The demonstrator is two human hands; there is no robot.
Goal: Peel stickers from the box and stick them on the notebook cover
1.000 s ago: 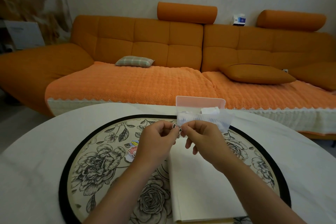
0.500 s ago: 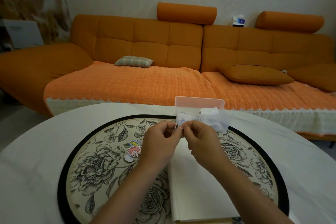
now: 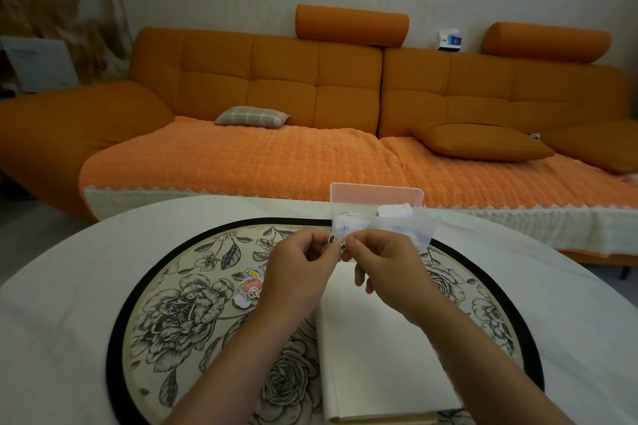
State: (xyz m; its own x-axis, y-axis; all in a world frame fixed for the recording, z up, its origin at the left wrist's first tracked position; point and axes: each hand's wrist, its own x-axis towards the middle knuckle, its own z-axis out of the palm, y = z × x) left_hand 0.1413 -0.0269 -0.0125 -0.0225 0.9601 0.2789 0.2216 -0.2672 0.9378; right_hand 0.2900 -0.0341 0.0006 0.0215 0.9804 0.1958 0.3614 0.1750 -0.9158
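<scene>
A small dark-edged sticker (image 3: 332, 242) is pinched between the fingertips of my left hand (image 3: 297, 272) and my right hand (image 3: 386, 269), held above the top edge of the cream notebook (image 3: 376, 355). The notebook lies shut on the floral round panel, its plain cover facing up. Behind my hands stands the pink sticker box (image 3: 376, 195) with white slips inside and its clear lid (image 3: 386, 226) tipped forward. Two cartoon stickers (image 3: 251, 281) and a white scrap lie on the panel left of my left hand.
The white round table (image 3: 69, 321) carries a black-rimmed floral inlay (image 3: 179, 314). An orange sofa (image 3: 310, 97) with cushions fills the room beyond the table's far edge.
My hands stay together at the sticker, shifting only slightly. The cartoon stickers on the panel, half hidden by my left hand a second ago, now show fully.
</scene>
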